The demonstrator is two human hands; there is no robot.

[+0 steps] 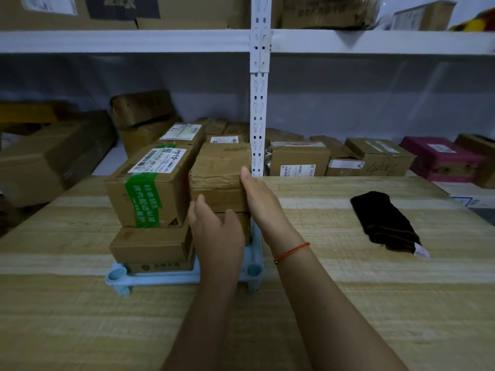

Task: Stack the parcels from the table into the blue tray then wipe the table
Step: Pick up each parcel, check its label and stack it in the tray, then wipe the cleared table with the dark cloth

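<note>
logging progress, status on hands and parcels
Left hand open at plain box front, right hand flat on its side. Parcels stacked in blue tray. Black cloth untouched.

Matt brown cardboard parcels (218,175), one banded with glossy green tape (143,199) and a white paper label (158,159); smooth pale-blue plastic tray (160,277); table (348,303) of pale wood grain (matt); dark cloth (385,223), soft and napped

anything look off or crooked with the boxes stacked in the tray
Yes. The green-taped parcel on top overhangs the box below it to the left, and the plain upper-right parcel looks crumpled. Both hands touch that parcel.
</note>
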